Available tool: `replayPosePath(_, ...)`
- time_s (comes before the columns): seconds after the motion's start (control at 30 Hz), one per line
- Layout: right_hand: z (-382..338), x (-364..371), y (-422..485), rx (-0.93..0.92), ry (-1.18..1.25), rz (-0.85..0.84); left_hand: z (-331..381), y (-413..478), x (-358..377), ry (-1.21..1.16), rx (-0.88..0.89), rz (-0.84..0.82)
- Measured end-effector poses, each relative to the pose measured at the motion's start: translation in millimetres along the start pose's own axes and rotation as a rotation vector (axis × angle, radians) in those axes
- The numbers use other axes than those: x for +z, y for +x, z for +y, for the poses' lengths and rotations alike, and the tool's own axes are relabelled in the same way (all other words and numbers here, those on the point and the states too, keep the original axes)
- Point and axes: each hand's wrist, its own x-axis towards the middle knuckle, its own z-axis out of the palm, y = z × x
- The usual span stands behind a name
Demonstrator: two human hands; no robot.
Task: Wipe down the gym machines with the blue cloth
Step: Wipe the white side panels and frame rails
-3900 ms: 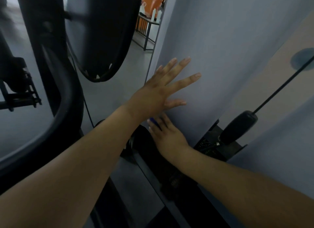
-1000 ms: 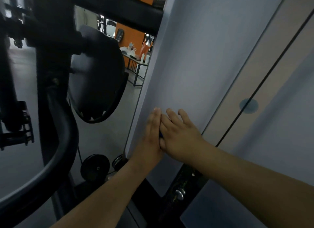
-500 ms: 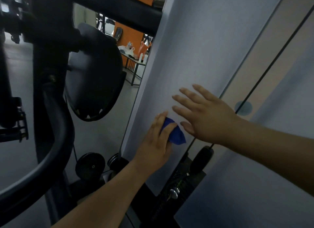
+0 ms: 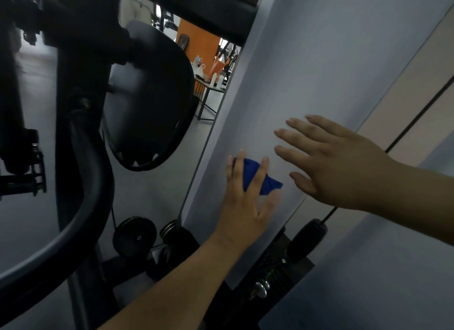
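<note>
Right hand now off blue cloth, fingers spread; cloth beneath flat fingers of left hand.

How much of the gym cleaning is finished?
Hard to say what's done: the grey panel shows no wipe marks. In hand: the left hand presses the blue cloth on that panel, the right hand open beside it. Probably left: the black pad and black frame.

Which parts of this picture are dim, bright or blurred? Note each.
Head view: the black machine frame at left is nearly silhouetted; the grey panel is evenly lit, without glare; the left hand pressing the blue cloth looks slightly motion-blurred; the orange wall is bright.
</note>
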Motion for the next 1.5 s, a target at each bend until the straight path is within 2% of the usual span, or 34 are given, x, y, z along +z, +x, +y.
replayPosePath(0.1, -1.6, 1.4, -0.7, 0.001, 0.009, -0.004, -24.0, 2.8, 5.3, 0.064, 0.051, 0.063)
replayPosePath(0.13, -1.1, 1.7, -0.7, -0.001, 0.014, 0.001, -35.8, -1.9, 6.2, 0.025, 0.007, 0.079)
replayPosePath(0.23, -0.5, 3.7, -1.6, -0.008, 0.019, 0.025, -59.3, -25.2, 5.9, -0.151, -0.316, 0.099)
replayPosePath(0.27, -0.9, 4.6, -2.1, -0.010, 0.021, 0.035, -57.3, -27.9, 5.2, -0.146, -0.347, 0.108)
replayPosePath(0.47, -6.9, 8.2, 1.4, -0.013, 0.008, 0.033, -20.1, 8.3, 4.9, -0.134, -0.192, 0.109)
replayPosePath(0.6, -11.1, 9.6, 8.9, -0.007, -0.028, 0.015, -37.5, -21.3, 14.3, -0.231, -0.347, 0.140)
replayPosePath(0.73, -21.0, 12.4, 19.5, -0.009, -0.059, -0.021, -28.4, -0.1, 5.4, -0.191, -0.272, 0.079)
replayPosePath(0.8, -22.4, 11.5, 21.1, -0.006, -0.061, -0.037, -38.7, 2.5, 6.7, -0.179, -0.251, 0.125)
replayPosePath(0.97, -25.8, 13.5, 22.0, 0.010, -0.064, -0.038, -71.7, -37.8, 22.3, -0.210, -0.476, 0.213)
replayPosePath(1.03, -30.9, 15.6, 26.5, 0.009, -0.065, -0.051, -62.4, -26.7, 18.7, -0.226, -0.469, 0.193)
replayPosePath(1.13, -37.1, 16.4, 36.8, -0.007, -0.067, -0.096, -43.1, 0.3, 7.7, -0.206, -0.364, 0.153)
replayPosePath(1.2, -37.8, 15.7, 43.8, -0.013, -0.065, -0.119, -51.7, 1.3, 12.2, -0.189, -0.338, 0.206)
replayPosePath(1.3, -38.6, 17.2, 52.4, -0.019, -0.059, -0.122, -78.8, -18.7, 23.1, -0.235, -0.561, 0.331)
replayPosePath(1.37, -40.8, 20.1, 55.1, -0.021, -0.062, -0.105, -86.4, -27.3, 25.4, -0.250, -0.675, 0.326)
replayPosePath(1.43, -44.1, 24.1, 55.4, -0.021, -0.074, -0.088, -82.3, -20.4, 18.8, -0.250, -0.639, 0.305)
replayPosePath(1.5, -45.8, 25.7, 54.6, -0.025, -0.090, -0.085, -78.2, -4.8, 6.5, -0.200, -0.512, 0.293)
